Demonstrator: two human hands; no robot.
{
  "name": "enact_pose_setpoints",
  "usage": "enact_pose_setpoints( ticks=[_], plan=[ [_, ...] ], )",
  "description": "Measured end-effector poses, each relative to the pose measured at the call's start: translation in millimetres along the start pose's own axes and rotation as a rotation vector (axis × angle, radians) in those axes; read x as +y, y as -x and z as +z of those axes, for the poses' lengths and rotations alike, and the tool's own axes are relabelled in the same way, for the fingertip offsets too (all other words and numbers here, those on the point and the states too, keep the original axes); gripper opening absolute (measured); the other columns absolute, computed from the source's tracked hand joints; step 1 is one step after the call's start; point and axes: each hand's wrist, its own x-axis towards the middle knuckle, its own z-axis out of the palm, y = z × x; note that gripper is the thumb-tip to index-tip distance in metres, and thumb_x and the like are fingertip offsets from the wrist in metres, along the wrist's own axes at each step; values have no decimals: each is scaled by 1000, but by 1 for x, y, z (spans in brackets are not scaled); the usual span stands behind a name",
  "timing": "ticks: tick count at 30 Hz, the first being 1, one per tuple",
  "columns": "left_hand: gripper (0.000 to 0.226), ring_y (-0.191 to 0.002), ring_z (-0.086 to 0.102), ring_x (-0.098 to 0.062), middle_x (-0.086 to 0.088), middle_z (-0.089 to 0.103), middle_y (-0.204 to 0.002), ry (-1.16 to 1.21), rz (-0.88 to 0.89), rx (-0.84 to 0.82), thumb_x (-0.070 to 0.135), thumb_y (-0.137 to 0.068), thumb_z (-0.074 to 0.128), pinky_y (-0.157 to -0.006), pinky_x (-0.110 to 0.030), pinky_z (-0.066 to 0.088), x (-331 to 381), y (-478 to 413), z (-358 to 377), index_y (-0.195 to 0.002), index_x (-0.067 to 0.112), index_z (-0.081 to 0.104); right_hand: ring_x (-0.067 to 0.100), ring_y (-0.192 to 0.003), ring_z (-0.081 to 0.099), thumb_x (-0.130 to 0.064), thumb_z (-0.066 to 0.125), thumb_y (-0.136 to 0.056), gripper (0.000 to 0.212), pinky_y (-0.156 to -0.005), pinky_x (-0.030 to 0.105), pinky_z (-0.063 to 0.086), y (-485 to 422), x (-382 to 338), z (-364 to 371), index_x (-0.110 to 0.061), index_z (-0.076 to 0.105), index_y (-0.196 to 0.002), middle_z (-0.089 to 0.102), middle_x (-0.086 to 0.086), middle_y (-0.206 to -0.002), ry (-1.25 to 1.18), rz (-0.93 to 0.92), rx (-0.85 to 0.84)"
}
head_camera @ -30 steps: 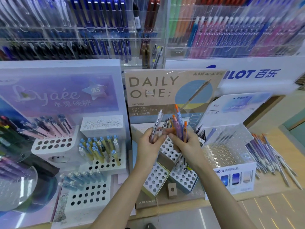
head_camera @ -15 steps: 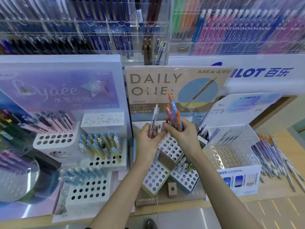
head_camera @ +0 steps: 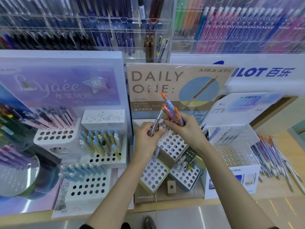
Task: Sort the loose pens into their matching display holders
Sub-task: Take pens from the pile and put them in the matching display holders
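My right hand (head_camera: 186,129) grips a small bunch of pens with orange tops (head_camera: 170,109), blue and pink barrels fanned upward. My left hand (head_camera: 146,138) holds a clear-barrelled pen (head_camera: 157,121) upright beside them, and the fingertips of both hands meet. Both hands hover over the brown DAILY ONE display (head_camera: 165,83), whose white perforated holders (head_camera: 173,146) step down toward me. A few clear pens stand in the lower right holder (head_camera: 184,176).
A pile of loose pens (head_camera: 277,157) lies on the counter at the right. A clear perforated holder on a white box (head_camera: 231,151) stands right of my hands. At the left, the purple display (head_camera: 62,85) holds pink, yellow-blue and light blue pens.
The bunch of pens in my right hand has tilted left and come closer to the clear pen in my left hand. The camera has shifted slightly, so both hands sit a little lower in view.
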Motion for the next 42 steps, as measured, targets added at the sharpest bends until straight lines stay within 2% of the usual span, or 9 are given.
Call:
enact_pose_setpoints(
  ticks=[5,8,11,16,19,22,27,35,42],
  plan=[
    [18,-71,49,-9,-3,52,-81,47,-39,-13,31,-78,75,-67,-23,43,-1,4,0,-90,22,65,10,-48,44,-20,68,-88,11,-51,21,38,7,0,-1,-27,68,-97,47,-5,-52,-93,3,42],
    [34,-86,58,-8,8,58,-91,99,-71,-34,50,-76,65,-79,-23,47,2,11,-9,-104,32,61,13,-47,32,-29,68,-85,11,-45,21,32,19,-6,-2,-35,60,-80,32,8,-59,-309,50,140],
    [24,-67,54,4,20,59,-76,194,1,-69,45,-89,48,-63,-8,42,6,22,-20,-107,33,58,12,-45,26,-46,63,-85,20,-41,22,26,40,-10,1,-28,55,-85,33,3,-61,-600,108,86],
    [25,-46,34,-2,10,48,-61,310,-42,-139,34,-92,43,-42,-13,30,9,47,-30,-102,16,56,11,-44,40,-37,54,-94,27,-38,21,35,69,-20,20,-14,56,-107,49,2,-66,-892,197,-18],
    [32,-53,43,-5,10,51,-65,275,-64,-159,39,-91,39,-49,-16,37,4,64,-29,-96,14,57,15,-45,45,-25,51,-96,17,-43,25,42,75,-22,33,-9,54,-100,54,4,-66,-785,203,39],
    [24,-66,55,-3,12,58,-70,206,-79,-163,40,-88,45,-63,-11,44,-6,80,-34,-96,22,60,14,-45,29,-13,52,-97,11,-41,23,28,80,-18,46,-11,47,-87,37,2,-57,-647,190,98],
    [15,-80,65,-2,10,70,-85,90,-128,-194,34,-83,59,-69,-10,45,-27,101,-46,-96,27,63,10,-41,28,-15,69,-86,11,-40,21,27,91,-10,61,-17,63,-78,37,-3,-50,-468,230,134],
    [24,-93,60,4,15,66,-97,-50,-143,-144,17,-81,72,-80,-8,43,-51,107,-55,-100,29,65,10,-51,36,-28,70,-86,19,-48,25,32,101,6,70,-17,62,-71,46,13,-56,-113,177,173],
    [38,-101,48,9,4,52,-116,-146,-268,-36,17,-80,73,-77,0,38,-73,98,-73,-111,28,53,4,-50,40,-22,67,-89,20,-48,14,31,87,21,60,-23,57,-72,50,-5,-53,150,73,219]
  ],
)
